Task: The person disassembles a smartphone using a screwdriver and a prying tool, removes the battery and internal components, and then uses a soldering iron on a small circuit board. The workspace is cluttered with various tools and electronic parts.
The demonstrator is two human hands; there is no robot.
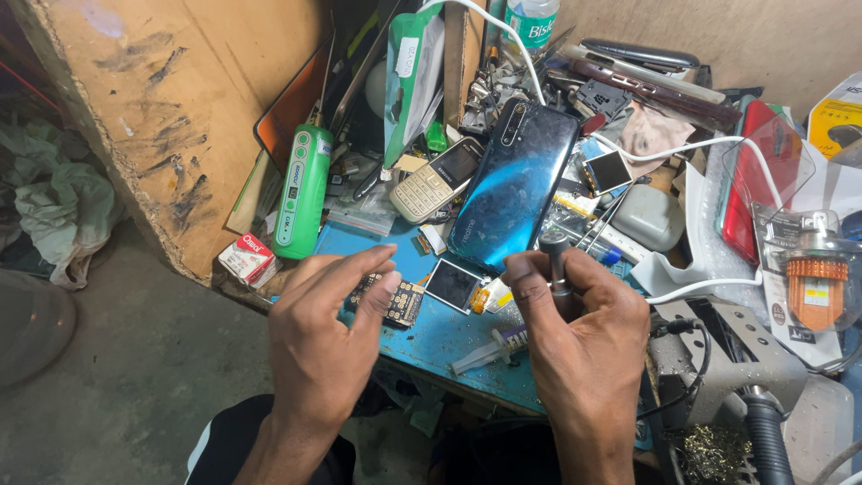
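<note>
- Between thumb and fingers, the left hand [328, 314] pinches a small circuit board [392, 300] over the blue desk [440, 337].
- Right hand [579, 328], just beside it, is closed round a slim screwdriver [557, 269].
- Best to steady the board before bringing the tip in, I'd say.

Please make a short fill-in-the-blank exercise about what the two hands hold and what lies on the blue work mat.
1. The left hand holds a small ____ board with gold contacts.
2. The right hand has its grip around a dark ____, held upright.
3. The large smartphone lying back side up is ____ in colour.
4. Beside the smartphone lies a beige ____ phone.

Missing words: circuit; screwdriver; blue; keypad
</note>
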